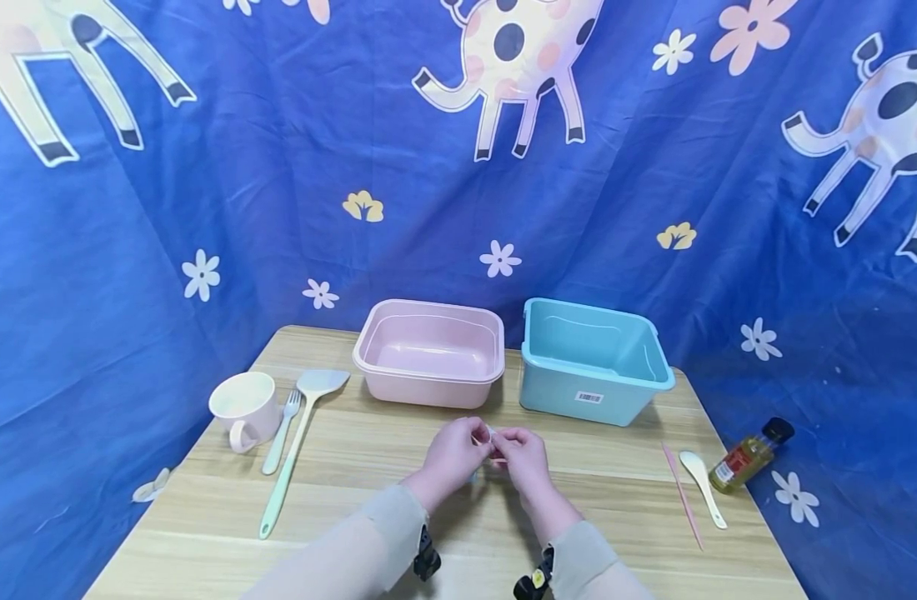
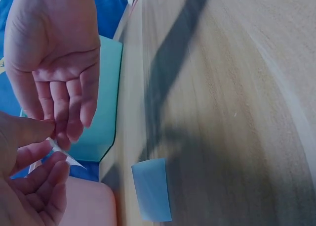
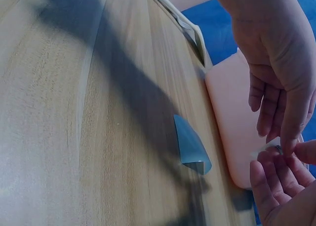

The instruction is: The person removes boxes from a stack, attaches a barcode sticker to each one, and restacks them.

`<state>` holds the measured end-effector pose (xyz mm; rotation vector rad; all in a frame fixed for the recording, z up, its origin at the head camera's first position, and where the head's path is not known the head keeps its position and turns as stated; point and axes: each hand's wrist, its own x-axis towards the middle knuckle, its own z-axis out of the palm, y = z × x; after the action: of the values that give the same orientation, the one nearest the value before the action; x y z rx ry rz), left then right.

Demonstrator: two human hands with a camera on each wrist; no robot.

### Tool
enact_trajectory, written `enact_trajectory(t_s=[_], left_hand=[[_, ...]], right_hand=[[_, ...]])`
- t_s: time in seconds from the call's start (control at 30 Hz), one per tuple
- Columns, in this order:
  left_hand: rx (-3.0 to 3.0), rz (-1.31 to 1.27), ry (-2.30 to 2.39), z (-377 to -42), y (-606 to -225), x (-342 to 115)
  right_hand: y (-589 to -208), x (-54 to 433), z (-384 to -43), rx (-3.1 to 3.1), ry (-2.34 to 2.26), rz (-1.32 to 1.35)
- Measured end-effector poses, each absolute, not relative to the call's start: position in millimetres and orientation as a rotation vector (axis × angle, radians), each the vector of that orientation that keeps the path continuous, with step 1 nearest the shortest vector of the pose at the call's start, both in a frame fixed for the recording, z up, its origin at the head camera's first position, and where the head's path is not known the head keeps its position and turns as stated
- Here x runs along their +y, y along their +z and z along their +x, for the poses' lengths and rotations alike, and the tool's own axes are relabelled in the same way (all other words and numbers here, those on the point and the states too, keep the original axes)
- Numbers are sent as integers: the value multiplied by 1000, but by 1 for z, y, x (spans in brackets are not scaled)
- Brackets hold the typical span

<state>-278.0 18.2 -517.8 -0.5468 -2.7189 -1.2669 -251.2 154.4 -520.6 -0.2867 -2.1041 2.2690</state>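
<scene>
Head view shows two hands meeting over the middle of the worktop (image 1: 616, 471), in front of the tubs. The left hand (image 1: 453, 454) pinches a small white slip (image 2: 72, 159) with its thumb and finger bent close together. The right hand (image 1: 526, 462) pinches at the same slip, fingertips touching the left hand's; its other fingers are only a little bent. The slip is long and thin from the side, and its loose end slants down at the worktop.

Below the hands lies a little blue sheet (image 2: 152, 190). Its long side runs left to right, and its right end curls up.

The worktop is pale, stripy wood. A pink tub (image 1: 428, 392) sits by the back edge, left of a teal tub (image 1: 559, 396) near the back right corner. By the left edge are a white cup (image 1: 241, 404), a fork (image 1: 281, 440) and a spatula (image 1: 322, 381). Near the right edge are a pink stick (image 1: 682, 493), a white spoon (image 1: 694, 467) and a black-topped bottle (image 1: 744, 462). Blue cloth (image 1: 428, 225) with flowers and spotted animals hangs behind and at both sides.
</scene>
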Motion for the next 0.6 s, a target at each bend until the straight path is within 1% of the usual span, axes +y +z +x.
enact_trajectory(t_s=[0.17, 0.33, 0.47, 0.57, 0.6], left_hand=[[-2730, -489, -1283, -279, -517, 15], [-2714, -424, -1289, -282, -517, 7], [-2605, -381, -1447, -288, -518, -4], [-2506, -335, -1698, -294, -521, -17], [-2477, -309, -1782, -296, -523, -22]], right_hand=[[-499, 147, -241, -2140, 2280, -237], [-496, 142, -240, -2158, 2252, -246], [-518, 146, -252, -2162, 2150, -305], [-533, 149, -262, -2174, 2134, -316], [-533, 149, -262, -2183, 2151, -304]])
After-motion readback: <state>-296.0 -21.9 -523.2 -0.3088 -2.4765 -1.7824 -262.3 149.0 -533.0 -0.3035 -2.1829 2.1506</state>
